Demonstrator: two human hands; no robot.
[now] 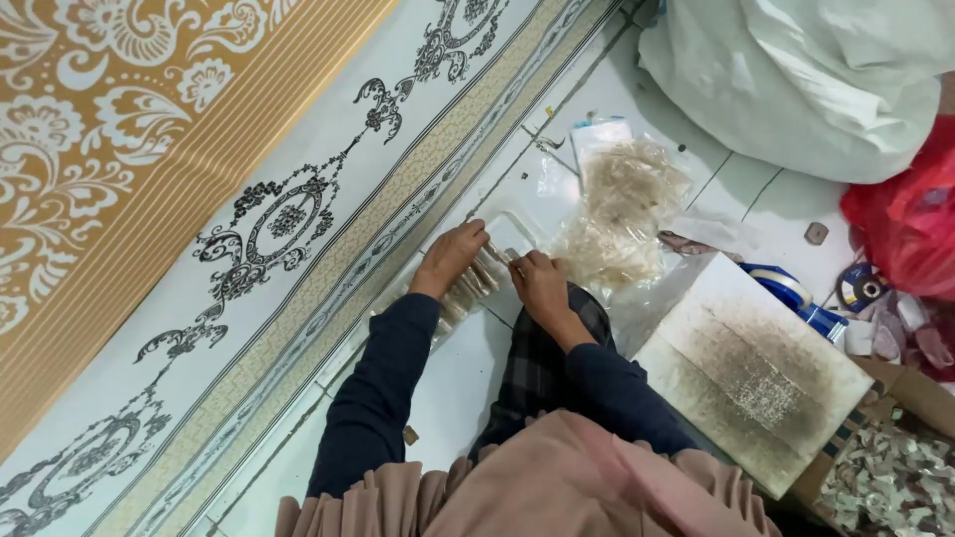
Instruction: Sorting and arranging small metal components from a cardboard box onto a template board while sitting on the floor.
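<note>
On the far left, a patterned carpet (149,149) in gold, white and black runs diagonally beside the white tiled floor (458,368). Next comes the left hand (450,257), fingers curled down onto a row of small tan packets (470,288) in clear plastic, lying on the tiles. Just beside it, the right hand (539,280) pinches the row's end. Further right lie a heap of filled clear bags (622,214), a stained white board (756,373) and a red bag (910,224).

Stack contents (476,283) blurred; left fingers (476,239) partly hidden.
</note>
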